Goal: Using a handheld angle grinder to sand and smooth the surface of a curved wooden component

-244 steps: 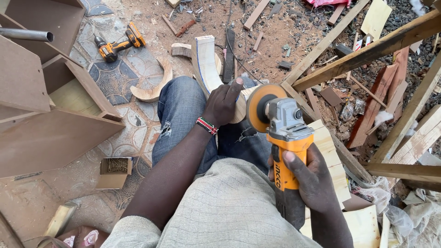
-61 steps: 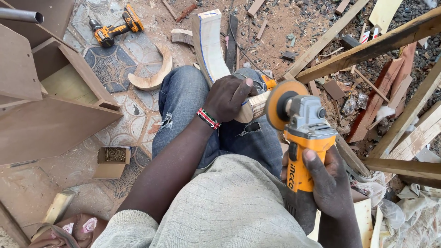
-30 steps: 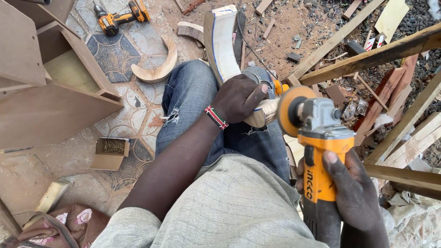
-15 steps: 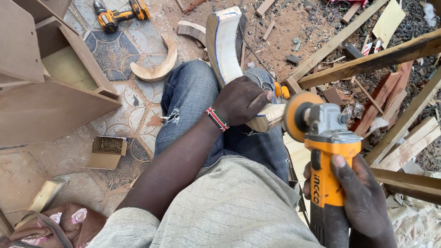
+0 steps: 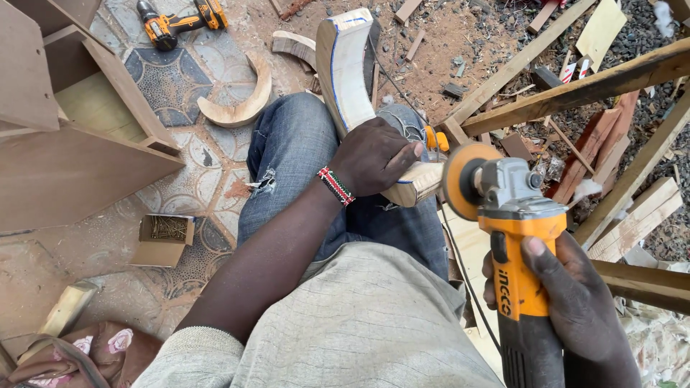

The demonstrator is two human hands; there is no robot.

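My left hand [image 5: 377, 156] grips a curved, pale wooden piece [image 5: 350, 68] that rests on my jeans-clad knees, its far end pointing away from me. My right hand [image 5: 575, 305] holds an orange and grey angle grinder [image 5: 512, 237] by its body. The grinder's orange sanding disc [image 5: 460, 179] is right against the near end of the wooden piece, beside my left thumb. A beaded band circles my left wrist.
Brown board cabinet parts [image 5: 65, 136] stand at the left. A small box of nails [image 5: 164, 238] and another curved wood offcut [image 5: 241, 100] lie on the patterned floor. A cordless drill [image 5: 180, 18] lies at the top. Timber beams [image 5: 575, 90] and scraps crowd the right.
The curved piece has been drawn nearer and stands more upright on my lap. The grinder has moved down and right in view, its disc staying at the piece's near end.
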